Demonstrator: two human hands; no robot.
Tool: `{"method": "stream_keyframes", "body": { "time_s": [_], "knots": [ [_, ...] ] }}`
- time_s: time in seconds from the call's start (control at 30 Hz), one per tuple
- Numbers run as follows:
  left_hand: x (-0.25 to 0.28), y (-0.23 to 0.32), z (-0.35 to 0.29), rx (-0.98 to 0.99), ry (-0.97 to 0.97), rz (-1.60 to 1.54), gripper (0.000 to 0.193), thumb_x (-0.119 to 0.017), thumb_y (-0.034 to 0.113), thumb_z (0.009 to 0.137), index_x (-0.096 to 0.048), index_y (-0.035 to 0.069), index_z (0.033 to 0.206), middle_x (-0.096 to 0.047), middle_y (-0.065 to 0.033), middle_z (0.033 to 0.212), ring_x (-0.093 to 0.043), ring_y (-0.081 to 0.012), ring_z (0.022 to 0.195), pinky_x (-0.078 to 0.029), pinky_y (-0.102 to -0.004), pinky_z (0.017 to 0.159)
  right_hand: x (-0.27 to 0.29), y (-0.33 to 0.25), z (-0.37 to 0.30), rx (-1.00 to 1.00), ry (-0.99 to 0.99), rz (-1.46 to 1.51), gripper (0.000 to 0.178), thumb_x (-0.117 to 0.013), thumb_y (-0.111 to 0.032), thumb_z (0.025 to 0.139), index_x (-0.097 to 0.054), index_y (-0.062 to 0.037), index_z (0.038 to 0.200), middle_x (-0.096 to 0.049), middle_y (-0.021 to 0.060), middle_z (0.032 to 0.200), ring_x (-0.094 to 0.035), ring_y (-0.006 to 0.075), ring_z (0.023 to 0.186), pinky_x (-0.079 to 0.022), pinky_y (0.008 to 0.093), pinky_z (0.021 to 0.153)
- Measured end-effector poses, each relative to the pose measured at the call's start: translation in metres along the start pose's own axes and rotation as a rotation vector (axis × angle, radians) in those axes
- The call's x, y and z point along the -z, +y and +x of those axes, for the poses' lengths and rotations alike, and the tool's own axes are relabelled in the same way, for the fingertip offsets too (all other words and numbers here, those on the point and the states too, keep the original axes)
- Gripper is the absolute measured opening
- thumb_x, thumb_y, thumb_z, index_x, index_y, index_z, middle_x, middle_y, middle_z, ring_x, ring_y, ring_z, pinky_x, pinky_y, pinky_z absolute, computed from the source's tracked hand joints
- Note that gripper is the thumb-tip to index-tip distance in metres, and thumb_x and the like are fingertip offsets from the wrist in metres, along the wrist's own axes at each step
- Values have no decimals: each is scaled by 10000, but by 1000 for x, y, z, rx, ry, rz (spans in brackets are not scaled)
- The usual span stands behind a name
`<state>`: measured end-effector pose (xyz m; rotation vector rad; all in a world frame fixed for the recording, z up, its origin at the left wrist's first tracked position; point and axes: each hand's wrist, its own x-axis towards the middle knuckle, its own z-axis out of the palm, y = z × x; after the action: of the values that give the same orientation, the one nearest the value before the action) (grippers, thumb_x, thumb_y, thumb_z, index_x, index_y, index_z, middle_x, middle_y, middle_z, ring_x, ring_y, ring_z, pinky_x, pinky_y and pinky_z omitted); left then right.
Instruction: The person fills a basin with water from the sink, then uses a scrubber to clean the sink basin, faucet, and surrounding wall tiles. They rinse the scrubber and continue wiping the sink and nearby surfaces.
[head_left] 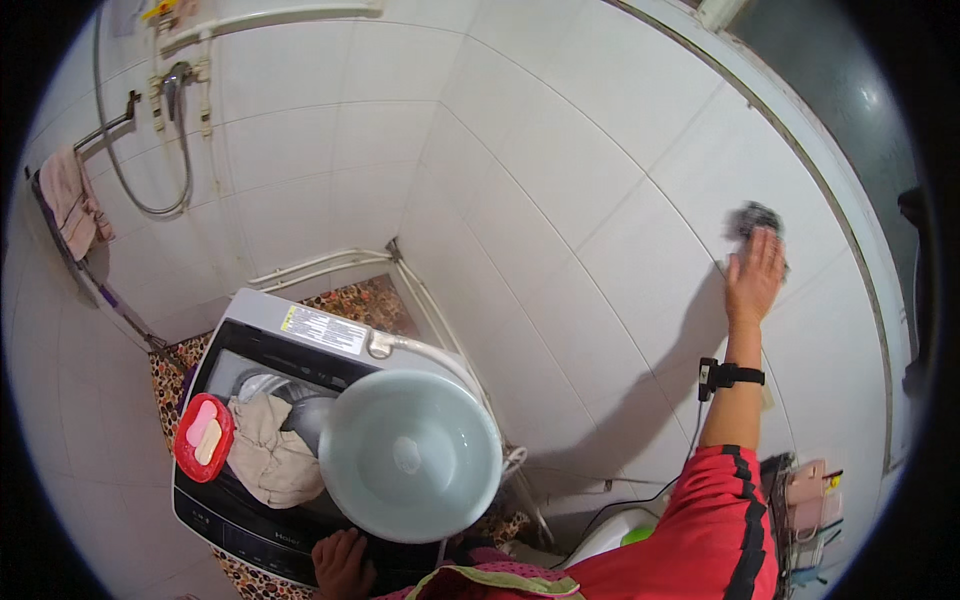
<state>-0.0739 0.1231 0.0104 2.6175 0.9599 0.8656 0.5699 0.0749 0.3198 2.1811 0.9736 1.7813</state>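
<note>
High on the right wall, my right hand (755, 280) presses a dark grey, motion-blurred scouring pad (756, 222) against the white tiles (640, 270). Its fingers lie over the lower part of the pad, and the arm is stretched out. My left hand (343, 564) rests on the front edge of the black and grey washing machine (255, 545), fingers loosely bent and nothing visible in them. Just beyond that hand, a pale blue basin (410, 455) with some water in it sits on the machine. Left of the basin lies a crumpled beige cloth (270, 450).
A red soap dish (204, 437) with pink and cream soap bars stands at the machine's left edge. A shower hose (186, 165) and a pink towel (72, 205) hang at the left. Near my right elbow is a wire rack (800, 520) with toiletries. Pipes (430, 300) run along the corner.
</note>
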Motion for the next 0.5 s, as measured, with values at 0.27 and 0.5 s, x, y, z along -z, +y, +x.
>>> {"method": "stream_keyframes", "body": {
  "time_s": [0.27,0.5],
  "knots": [
    [-16,-27,-19,19,-236,-79,489,-653,203,697,-598,35,1152,-547,-142,1257,-486,-331,1156,-333,-501,975,36,-75,-270,151,-818,207,749,-668,-339,786,-378,-87,1430,-321,93,1507,-260,340,1389,-206,476,1146],
    [-23,-28,-23,-28,-188,-106,490,-635,153,666,-578,1,1129,-555,-188,1185,-489,-377,1130,-346,-516,953,-9,-19,-178,-145,-170,50,662,-622,-297,828,-392,-106,1418,-364,134,1471,-302,369,1349,-251,473,1112]
  ]
}}
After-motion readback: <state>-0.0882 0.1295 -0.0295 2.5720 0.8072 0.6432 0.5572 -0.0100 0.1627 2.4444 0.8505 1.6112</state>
